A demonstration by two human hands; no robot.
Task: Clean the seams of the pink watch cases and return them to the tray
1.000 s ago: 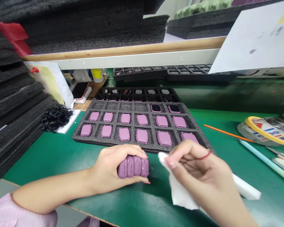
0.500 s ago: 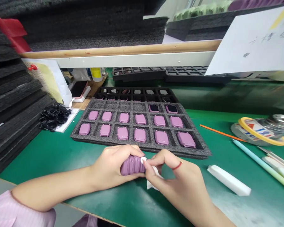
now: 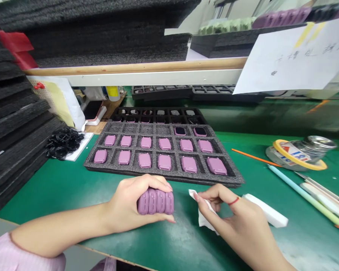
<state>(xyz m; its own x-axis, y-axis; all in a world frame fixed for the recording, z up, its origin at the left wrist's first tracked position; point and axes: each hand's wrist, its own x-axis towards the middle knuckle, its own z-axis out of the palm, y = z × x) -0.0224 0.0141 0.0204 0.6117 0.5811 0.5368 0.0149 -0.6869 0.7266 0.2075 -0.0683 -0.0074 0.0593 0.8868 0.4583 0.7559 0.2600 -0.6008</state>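
Note:
My left hand (image 3: 131,205) is closed around a row of several purple watch cases (image 3: 156,201), held on edge on the green table (image 3: 73,188). My right hand (image 3: 231,216) sits just to the right of them, fingers pinched on a white wipe (image 3: 202,214), a little apart from the cases. Beyond both hands lies a grey foam tray (image 3: 237,180) with two rows of purple watch cases (image 3: 164,162) face down and two dark-screened ones (image 3: 180,131) in the row behind.
A white block (image 3: 271,215) lies right of my right hand. Tape roll (image 3: 296,160), metal dish, orange stick (image 3: 254,157) and pale rods (image 3: 307,195) lie at the right. Black rings (image 3: 63,142) at left, stacked black foam (image 3: 14,124) along the left and on the shelf.
My right hand with the wipe went to the end of the held cases, then drew back to the right. The left hand kept its grip on the cases.

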